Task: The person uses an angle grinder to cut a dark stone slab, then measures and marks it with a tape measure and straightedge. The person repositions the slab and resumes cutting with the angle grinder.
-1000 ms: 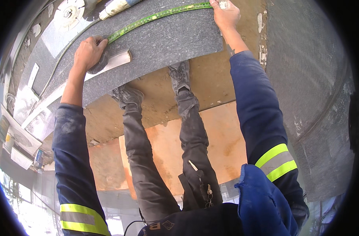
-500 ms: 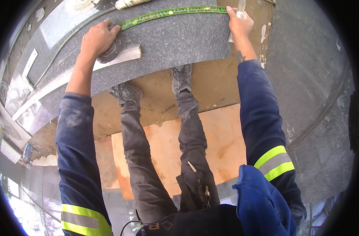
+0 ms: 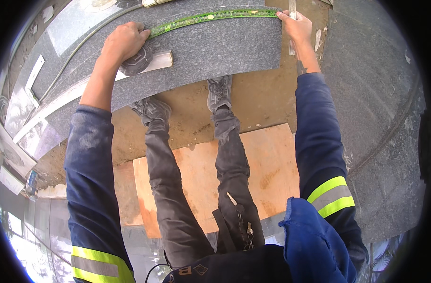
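A green tape measure [image 3: 211,17] is stretched across a grey speckled stone slab [image 3: 215,52]. My left hand [image 3: 126,41] is closed on the tape's left part, its dark round case [image 3: 137,61] showing under the wrist. At the slab's right end, my right hand [image 3: 298,27] pinches the tip of the tape between thumb and finger. A flat, pale, narrow metal strip [image 3: 292,7] also sits in my right hand, sticking out above and below it. Beside the case lies a long white straightedge bar [image 3: 161,60], angled along the slab.
A white angle square [image 3: 34,78] and a grey cable [image 3: 67,66] lie on the left. My shoes [image 3: 219,92] stand on brown ground below the slab, in front of an orange-brown board [image 3: 267,165]. Large grey slabs [image 3: 371,80] cover the right side.
Both hands have shifted slightly right with the tape. The right hand's tip of the tape has come to the slab's right end, and the metal strip now stands more upright.
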The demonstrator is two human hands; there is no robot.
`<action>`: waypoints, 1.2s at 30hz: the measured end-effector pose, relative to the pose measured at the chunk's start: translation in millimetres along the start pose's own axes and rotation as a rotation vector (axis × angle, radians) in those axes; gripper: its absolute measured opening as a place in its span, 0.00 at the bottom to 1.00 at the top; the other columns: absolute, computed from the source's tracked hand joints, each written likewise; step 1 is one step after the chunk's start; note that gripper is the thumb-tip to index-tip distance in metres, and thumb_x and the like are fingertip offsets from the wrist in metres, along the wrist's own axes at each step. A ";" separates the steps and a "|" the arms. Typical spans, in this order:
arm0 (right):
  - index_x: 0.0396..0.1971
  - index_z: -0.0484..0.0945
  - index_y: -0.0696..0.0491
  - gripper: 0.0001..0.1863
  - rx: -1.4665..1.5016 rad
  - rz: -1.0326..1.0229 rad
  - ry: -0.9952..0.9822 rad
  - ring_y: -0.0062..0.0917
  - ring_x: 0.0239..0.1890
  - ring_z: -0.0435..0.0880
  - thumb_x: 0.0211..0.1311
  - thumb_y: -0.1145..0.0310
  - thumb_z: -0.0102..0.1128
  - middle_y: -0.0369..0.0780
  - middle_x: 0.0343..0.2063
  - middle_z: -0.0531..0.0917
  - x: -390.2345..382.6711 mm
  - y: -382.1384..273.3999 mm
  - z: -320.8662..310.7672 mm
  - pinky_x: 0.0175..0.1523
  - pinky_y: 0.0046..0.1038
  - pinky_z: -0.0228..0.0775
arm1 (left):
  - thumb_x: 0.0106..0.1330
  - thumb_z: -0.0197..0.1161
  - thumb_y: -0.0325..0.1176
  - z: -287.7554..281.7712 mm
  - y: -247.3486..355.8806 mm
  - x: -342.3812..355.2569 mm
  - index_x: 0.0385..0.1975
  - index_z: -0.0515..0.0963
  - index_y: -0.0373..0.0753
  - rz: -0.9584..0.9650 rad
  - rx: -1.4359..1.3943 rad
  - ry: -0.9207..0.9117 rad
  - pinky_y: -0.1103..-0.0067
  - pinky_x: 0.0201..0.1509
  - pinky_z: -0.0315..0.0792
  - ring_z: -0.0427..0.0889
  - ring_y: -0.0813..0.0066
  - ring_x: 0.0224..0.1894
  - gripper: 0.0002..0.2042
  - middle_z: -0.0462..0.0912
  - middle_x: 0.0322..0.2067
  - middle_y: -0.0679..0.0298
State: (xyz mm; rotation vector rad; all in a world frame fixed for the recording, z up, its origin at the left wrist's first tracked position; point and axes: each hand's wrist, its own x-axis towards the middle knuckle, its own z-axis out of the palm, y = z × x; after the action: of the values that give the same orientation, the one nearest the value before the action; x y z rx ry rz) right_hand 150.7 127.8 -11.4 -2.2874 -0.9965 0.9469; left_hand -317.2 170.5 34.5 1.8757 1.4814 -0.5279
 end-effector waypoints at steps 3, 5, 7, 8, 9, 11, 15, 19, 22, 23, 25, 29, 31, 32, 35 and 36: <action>0.33 0.88 0.57 0.11 -0.062 -0.018 -0.025 0.17 0.33 0.79 0.57 0.66 0.79 0.32 0.31 0.84 -2.8 -4.7 -0.8 0.41 0.23 0.70 | 0.74 0.57 0.50 1.2 -0.3 -0.2 0.51 0.86 0.41 -0.017 -0.002 -0.005 0.58 0.59 0.77 0.86 0.46 0.52 0.21 0.88 0.45 0.46; 0.36 0.88 0.57 0.13 -0.090 -0.023 -0.034 0.18 0.34 0.79 0.57 0.64 0.79 0.32 0.31 0.84 -0.2 -0.6 -7.1 0.41 0.23 0.70 | 0.74 0.57 0.51 -1.9 4.7 -0.3 0.52 0.86 0.41 -0.048 -0.034 -0.031 0.58 0.59 0.77 0.86 0.46 0.52 0.21 0.88 0.46 0.46; 0.42 0.88 0.57 0.17 -0.130 0.009 -0.050 0.19 0.35 0.79 0.57 0.63 0.79 0.33 0.31 0.84 3.1 2.7 -15.7 0.41 0.24 0.72 | 0.74 0.57 0.51 -0.7 8.6 -0.4 0.51 0.86 0.42 -0.034 -0.037 0.006 0.58 0.58 0.77 0.86 0.46 0.52 0.21 0.88 0.45 0.46; 0.48 0.86 0.56 0.19 -0.146 -0.047 -0.006 0.20 0.34 0.80 0.60 0.63 0.77 0.34 0.31 0.85 -6.1 -11.7 -9.4 0.41 0.25 0.72 | 0.74 0.57 0.51 1.8 4.8 -3.1 0.51 0.86 0.42 -0.046 -0.035 0.020 0.58 0.58 0.77 0.86 0.46 0.52 0.21 0.88 0.45 0.46; 0.54 0.84 0.55 0.22 -0.162 -0.103 0.040 0.21 0.34 0.81 0.62 0.63 0.75 0.34 0.30 0.85 -17.7 -25.4 -5.4 0.41 0.27 0.73 | 0.74 0.57 0.52 3.3 1.3 -3.5 0.50 0.86 0.42 -0.060 -0.039 0.014 0.58 0.58 0.77 0.86 0.46 0.51 0.21 0.88 0.44 0.46; 0.61 0.80 0.55 0.24 -0.242 -0.318 0.111 0.29 0.35 0.84 0.66 0.64 0.69 0.40 0.31 0.86 -49.9 -46.8 -3.8 0.43 0.34 0.76 | 0.74 0.57 0.52 5.5 -2.6 -0.1 0.48 0.86 0.42 -0.069 -0.058 0.004 0.58 0.58 0.77 0.86 0.46 0.51 0.21 0.88 0.44 0.46; 0.75 0.66 0.48 0.34 -0.288 -0.348 -0.180 0.23 0.31 0.84 0.72 0.64 0.63 0.38 0.28 0.86 -122.1 -79.9 1.6 0.40 0.32 0.76 | 0.74 0.58 0.51 9.0 -6.3 2.0 0.44 0.85 0.40 -0.037 -0.098 0.064 0.59 0.54 0.77 0.87 0.45 0.47 0.20 0.88 0.39 0.45; 0.78 0.58 0.47 0.35 -0.548 -0.295 -0.472 0.41 0.30 0.88 0.72 0.70 0.55 0.51 0.26 0.86 -188.9 -109.1 26.6 0.38 0.44 0.78 | 0.74 0.59 0.48 12.3 -12.8 9.2 0.37 0.84 0.35 0.020 -0.109 0.108 0.60 0.47 0.76 0.87 0.46 0.38 0.19 0.86 0.30 0.44; 0.77 0.59 0.54 0.36 -0.646 -0.311 -0.525 0.51 0.31 0.87 0.69 0.73 0.54 0.57 0.26 0.84 -202.1 -120.8 43.9 0.39 0.49 0.77 | 0.73 0.59 0.48 6.7 -10.0 14.8 0.42 0.86 0.38 0.010 -0.110 0.016 0.60 0.53 0.77 0.87 0.46 0.44 0.18 0.87 0.37 0.44; 0.76 0.59 0.57 0.36 -0.626 -0.291 -0.538 0.54 0.32 0.86 0.68 0.74 0.54 0.58 0.26 0.84 -203.4 -127.8 48.9 0.39 0.51 0.77 | 0.73 0.59 0.49 4.3 -10.8 16.0 0.45 0.87 0.39 -0.004 -0.109 -0.031 0.59 0.56 0.77 0.87 0.46 0.48 0.19 0.88 0.40 0.44; 0.74 0.60 0.63 0.37 -0.637 -0.272 -0.519 0.54 0.35 0.88 0.64 0.75 0.55 0.59 0.27 0.85 -201.1 -142.3 53.9 0.43 0.52 0.78 | 0.73 0.60 0.48 2.9 -11.0 18.2 0.44 0.87 0.38 0.018 -0.107 -0.028 0.59 0.56 0.77 0.87 0.45 0.48 0.19 0.88 0.40 0.43; 0.72 0.64 0.64 0.36 -0.653 -0.301 -0.491 0.52 0.37 0.89 0.62 0.78 0.54 0.58 0.31 0.87 -195.7 -146.2 62.1 0.46 0.50 0.81 | 0.73 0.60 0.48 2.6 -11.5 18.9 0.44 0.86 0.37 0.001 -0.116 -0.038 0.60 0.56 0.78 0.87 0.45 0.47 0.19 0.88 0.41 0.42; 0.72 0.65 0.64 0.35 -0.659 -0.313 -0.492 0.50 0.38 0.90 0.61 0.79 0.53 0.57 0.32 0.87 -194.5 -148.0 63.7 0.47 0.48 0.81 | 0.73 0.60 0.47 2.9 -11.8 18.8 0.44 0.86 0.37 0.012 -0.110 -0.034 0.60 0.56 0.78 0.87 0.45 0.47 0.19 0.88 0.41 0.42; 0.72 0.65 0.64 0.36 -0.665 -0.313 -0.502 0.50 0.39 0.90 0.61 0.79 0.53 0.57 0.32 0.87 -193.4 -151.0 63.8 0.47 0.48 0.82 | 0.73 0.60 0.47 3.6 -12.5 18.7 0.44 0.86 0.37 0.016 -0.107 -0.032 0.59 0.56 0.77 0.87 0.45 0.47 0.19 0.88 0.41 0.43; 0.73 0.65 0.61 0.35 -0.680 -0.283 -0.511 0.53 0.41 0.88 0.63 0.74 0.54 0.57 0.34 0.87 -189.3 -150.8 65.9 0.50 0.51 0.80 | 0.73 0.60 0.47 3.4 -13.1 18.3 0.45 0.87 0.37 0.034 -0.100 -0.022 0.60 0.56 0.78 0.87 0.45 0.47 0.18 0.88 0.41 0.43; 0.73 0.64 0.59 0.35 -0.684 -0.267 -0.511 0.55 0.42 0.88 0.64 0.72 0.54 0.58 0.35 0.87 -187.7 -149.9 66.5 0.51 0.53 0.79 | 0.73 0.60 0.47 3.4 -12.3 18.5 0.44 0.87 0.38 0.040 -0.094 -0.021 0.59 0.56 0.78 0.87 0.45 0.47 0.18 0.88 0.41 0.43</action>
State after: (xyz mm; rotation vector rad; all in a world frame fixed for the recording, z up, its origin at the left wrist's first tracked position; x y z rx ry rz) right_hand -58.9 87.1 117.3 -2.3552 -2.0518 1.2390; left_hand -323.7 182.1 16.4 1.8176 1.4277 -0.4495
